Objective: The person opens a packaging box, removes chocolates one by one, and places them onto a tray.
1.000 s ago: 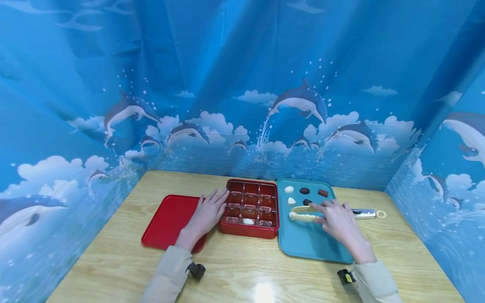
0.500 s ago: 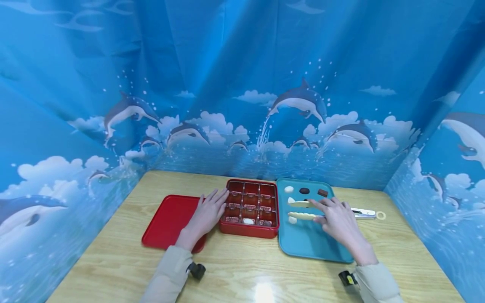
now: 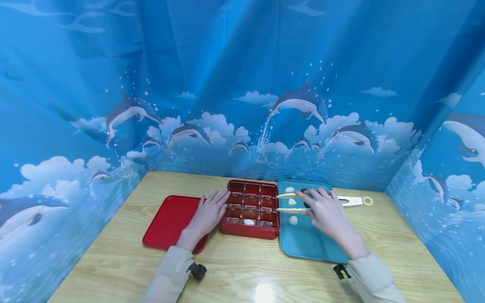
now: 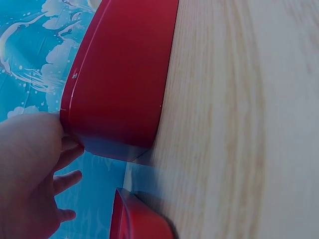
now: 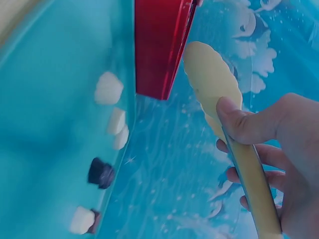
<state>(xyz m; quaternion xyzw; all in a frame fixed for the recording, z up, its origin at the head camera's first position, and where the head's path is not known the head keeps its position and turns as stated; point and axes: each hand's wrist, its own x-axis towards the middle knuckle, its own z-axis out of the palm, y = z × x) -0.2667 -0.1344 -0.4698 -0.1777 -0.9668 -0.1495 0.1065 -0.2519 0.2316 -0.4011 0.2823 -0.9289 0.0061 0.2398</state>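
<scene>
My right hand (image 3: 326,209) grips a pair of tongs (image 5: 256,194) with cream scalloped tips. The tips stand apart beside the right rim of a red divided box (image 3: 249,230), with no piece visible between them. In the box's front row lie a white chocolate (image 3: 249,221) and a dark piece (image 3: 267,224). Below the tongs, a teal tray (image 3: 312,244) carries white chocolates (image 5: 108,88) and dark ones (image 5: 101,173); my hand hides some of them in the head view. My left hand (image 3: 207,212) rests its extended fingers on the box's left rim.
A red lid (image 3: 170,221) lies on the wooden table (image 3: 227,269) left of the box, partly under my left forearm. A blue dolphin-print curtain (image 3: 242,105) stands behind and along both sides. The tray sits right against the box.
The tongs have spread from around a white chocolate, lifted off it and moved left to the box's edge. That chocolate stays on the tray. My left hand has kept its place.
</scene>
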